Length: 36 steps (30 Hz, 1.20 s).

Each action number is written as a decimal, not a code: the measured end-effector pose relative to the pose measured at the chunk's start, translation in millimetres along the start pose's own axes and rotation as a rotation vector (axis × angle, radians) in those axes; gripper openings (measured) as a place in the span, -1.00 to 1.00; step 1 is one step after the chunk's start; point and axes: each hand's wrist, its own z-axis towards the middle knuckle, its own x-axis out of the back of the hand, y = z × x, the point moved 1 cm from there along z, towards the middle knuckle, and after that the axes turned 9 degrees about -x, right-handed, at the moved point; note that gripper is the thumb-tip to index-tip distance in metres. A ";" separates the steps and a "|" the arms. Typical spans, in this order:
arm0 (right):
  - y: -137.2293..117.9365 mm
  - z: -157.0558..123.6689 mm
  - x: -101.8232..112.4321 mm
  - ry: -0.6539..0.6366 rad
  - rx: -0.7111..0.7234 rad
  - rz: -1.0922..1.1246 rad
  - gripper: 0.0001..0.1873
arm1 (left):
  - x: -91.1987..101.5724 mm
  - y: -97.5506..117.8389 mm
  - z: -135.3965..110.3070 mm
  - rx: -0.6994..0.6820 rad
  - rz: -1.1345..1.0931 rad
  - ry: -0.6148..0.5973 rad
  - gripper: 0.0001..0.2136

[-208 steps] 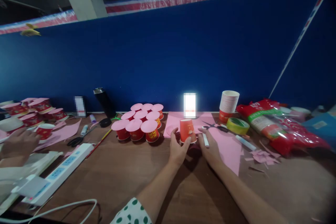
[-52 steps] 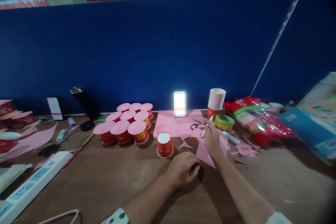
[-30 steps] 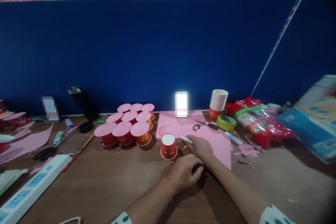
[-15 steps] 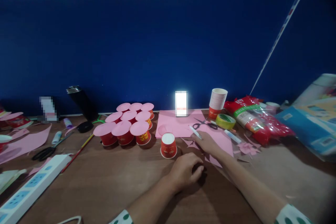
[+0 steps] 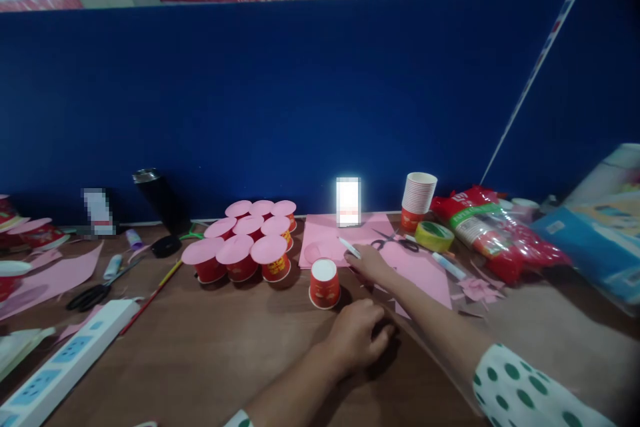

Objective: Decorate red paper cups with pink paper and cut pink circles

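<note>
My right hand [image 5: 370, 263] grips a slim white glue stick [image 5: 349, 247], its end pointing up and left above the pink paper sheets [image 5: 345, 230]. Just in front of those sheets a red paper cup [image 5: 325, 285] stands upside down, white base up. Behind it lies a round pink paper disc [image 5: 313, 251]. My left hand [image 5: 363, 337] rests on the table to the near right of this cup, fingers curled in, with nothing seen in them. Left of the cup, several upturned red cups [image 5: 275, 270] stand in rows, each topped with a pink disc [image 5: 269, 249].
Scissors [image 5: 411, 245], yellow tape [image 5: 434, 236], stacked cups [image 5: 419, 193] and a red plastic pack [image 5: 480, 220] lie to the right. A lit phone [image 5: 349, 201] stands behind the sheets. Leftward are a power strip [image 5: 70, 353], a pencil [image 5: 153, 297] and a dark flask [image 5: 160, 197].
My right hand has moved left with the glue stick, closer to the upside-down cup and the disc. My left hand stays nearly in place. The whole view has shifted slightly.
</note>
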 end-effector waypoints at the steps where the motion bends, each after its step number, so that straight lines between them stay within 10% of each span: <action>1: -4.7 4.9 -3.5 0.001 0.007 -0.018 -0.82 | -0.1 -0.3 -0.3 -0.001 -0.002 -0.003 -0.87; 15: -32.4 36.5 -25.8 0.050 -0.002 -0.105 -0.66 | 5.8 3.6 1.0 -0.060 -0.078 -0.042 -0.85; 36: 41.7 -48.0 33.9 0.104 -0.118 0.105 -0.91 | 0.6 -0.6 1.6 -0.057 -0.109 0.116 -0.87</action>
